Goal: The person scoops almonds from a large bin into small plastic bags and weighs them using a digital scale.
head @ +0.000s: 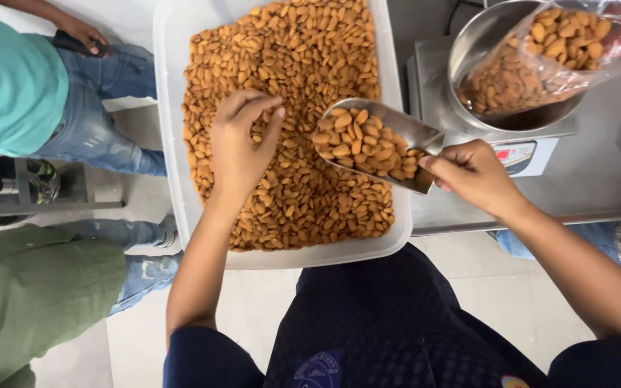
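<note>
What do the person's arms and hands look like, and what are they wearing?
Both arms are bare from the short dark navy sleeves down. The left hand and right hand wear no gloves, rings or watch. The dark navy shirt has a small printed patch on the chest.

Bright, even overhead light fills the scene, casting only soft shadows beneath the left hand (242, 147). Glare streaks the clear plastic bag (576, 43) beyond the right hand (472, 176). Edges bend slightly; focus stays sharp.
</note>
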